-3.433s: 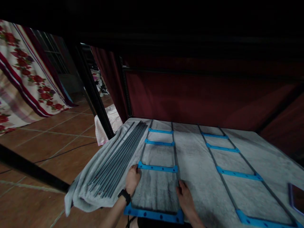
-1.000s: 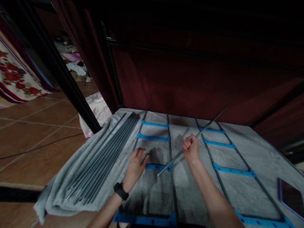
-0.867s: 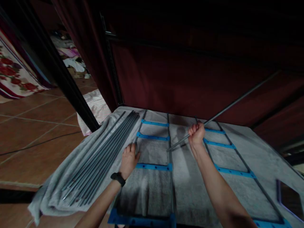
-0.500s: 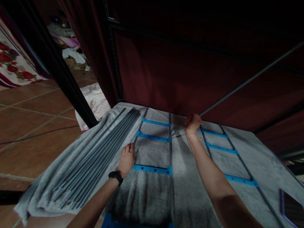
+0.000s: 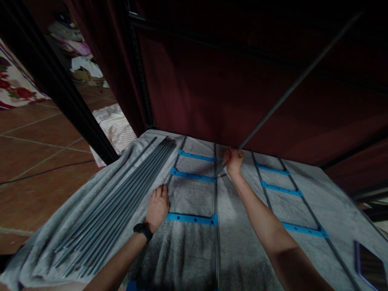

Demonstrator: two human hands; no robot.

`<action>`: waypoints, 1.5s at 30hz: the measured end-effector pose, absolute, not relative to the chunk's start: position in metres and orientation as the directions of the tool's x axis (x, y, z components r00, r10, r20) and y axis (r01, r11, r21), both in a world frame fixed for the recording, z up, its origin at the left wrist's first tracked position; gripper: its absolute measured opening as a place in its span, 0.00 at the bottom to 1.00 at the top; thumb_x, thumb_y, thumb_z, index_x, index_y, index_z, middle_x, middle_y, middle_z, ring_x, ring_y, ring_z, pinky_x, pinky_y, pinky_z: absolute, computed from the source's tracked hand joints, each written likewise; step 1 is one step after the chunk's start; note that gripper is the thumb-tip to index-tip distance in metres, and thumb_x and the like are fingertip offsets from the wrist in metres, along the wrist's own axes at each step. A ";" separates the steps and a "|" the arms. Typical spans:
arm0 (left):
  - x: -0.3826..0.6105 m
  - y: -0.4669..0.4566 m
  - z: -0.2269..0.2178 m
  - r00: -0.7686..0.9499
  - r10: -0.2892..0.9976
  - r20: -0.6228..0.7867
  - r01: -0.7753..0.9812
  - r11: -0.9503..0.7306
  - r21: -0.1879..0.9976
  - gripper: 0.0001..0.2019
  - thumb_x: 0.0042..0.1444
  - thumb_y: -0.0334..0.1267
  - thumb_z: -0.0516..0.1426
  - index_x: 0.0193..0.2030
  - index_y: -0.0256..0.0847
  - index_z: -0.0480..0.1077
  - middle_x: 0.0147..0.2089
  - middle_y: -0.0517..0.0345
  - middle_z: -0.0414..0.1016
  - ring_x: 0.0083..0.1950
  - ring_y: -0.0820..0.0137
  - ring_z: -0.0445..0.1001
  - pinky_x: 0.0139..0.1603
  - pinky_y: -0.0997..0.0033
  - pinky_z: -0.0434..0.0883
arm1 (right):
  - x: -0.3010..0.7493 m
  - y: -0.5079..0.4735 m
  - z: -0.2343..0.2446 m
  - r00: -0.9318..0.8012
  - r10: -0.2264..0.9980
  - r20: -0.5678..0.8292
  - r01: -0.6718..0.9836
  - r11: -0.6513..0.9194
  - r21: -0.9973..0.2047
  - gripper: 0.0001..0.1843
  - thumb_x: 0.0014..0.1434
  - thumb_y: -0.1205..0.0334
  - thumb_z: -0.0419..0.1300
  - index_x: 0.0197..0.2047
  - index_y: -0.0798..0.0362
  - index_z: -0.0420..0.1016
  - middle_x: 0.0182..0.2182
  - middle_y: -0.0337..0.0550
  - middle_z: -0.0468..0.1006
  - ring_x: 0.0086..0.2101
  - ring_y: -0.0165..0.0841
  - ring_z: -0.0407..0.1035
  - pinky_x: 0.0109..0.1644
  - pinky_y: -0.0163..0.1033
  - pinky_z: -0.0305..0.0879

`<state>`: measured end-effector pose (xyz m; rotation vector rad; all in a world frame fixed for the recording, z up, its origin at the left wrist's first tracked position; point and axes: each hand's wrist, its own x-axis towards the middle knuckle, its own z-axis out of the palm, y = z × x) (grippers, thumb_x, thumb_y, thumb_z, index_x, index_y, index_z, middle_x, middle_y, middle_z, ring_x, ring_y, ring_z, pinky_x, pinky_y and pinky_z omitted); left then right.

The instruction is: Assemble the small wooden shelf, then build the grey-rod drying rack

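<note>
My right hand is closed round a long thin grey metal rod, which slants up to the right. The rod's lower end meets the right end of a blue crossbar on the left ladder-like frame. My left hand, with a black band at the wrist, has its fingers curled over that frame's left side rod. Just below its fingertips, a lower blue crossbar joins the right side rod. How the slanted rod's tip sits at the crossbar is hard to make out.
A bundle of loose grey rods lies left on the grey blanket. To the right is a second frame with blue crossbars. A phone lies near the right edge. Dark red cloth hangs behind, beside a black post.
My right hand has moved left, and the rod in it now stands steeper, its lower end at the crossbar. My left hand keeps its place on the frame. The view has shifted slightly.
</note>
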<state>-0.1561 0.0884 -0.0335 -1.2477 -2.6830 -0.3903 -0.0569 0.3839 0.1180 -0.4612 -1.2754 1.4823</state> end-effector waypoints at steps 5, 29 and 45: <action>-0.157 0.088 -0.033 -0.632 0.729 0.262 0.773 0.617 0.148 0.27 0.59 0.25 0.47 0.66 0.26 0.60 0.56 0.39 0.67 0.52 0.57 0.67 0.58 0.57 0.66 | -0.070 0.376 0.123 -0.454 0.822 0.345 -0.401 0.157 -0.903 0.23 0.50 0.50 0.59 0.16 0.47 0.49 0.11 0.28 0.50 0.14 0.22 0.42 0.17 0.33 0.39; -0.157 0.088 -0.039 -0.659 0.708 0.252 0.751 0.608 0.255 0.29 0.57 0.25 0.48 0.68 0.29 0.59 0.57 0.40 0.68 0.54 0.56 0.67 0.60 0.55 0.66 | -0.067 0.372 0.115 -0.612 0.712 0.345 -0.479 0.014 -0.878 0.22 0.46 0.58 0.64 0.19 0.47 0.50 0.12 0.24 0.47 0.14 0.22 0.39 0.17 0.32 0.36; -0.155 0.090 -0.035 -0.685 0.690 0.234 0.728 0.633 0.265 0.29 0.56 0.24 0.48 0.67 0.26 0.60 0.59 0.38 0.67 0.55 0.56 0.65 0.59 0.57 0.65 | -0.064 0.363 0.107 -0.280 0.915 0.290 -0.205 0.238 -0.949 0.19 0.53 0.51 0.57 0.17 0.48 0.56 0.13 0.29 0.55 0.17 0.25 0.50 0.21 0.34 0.47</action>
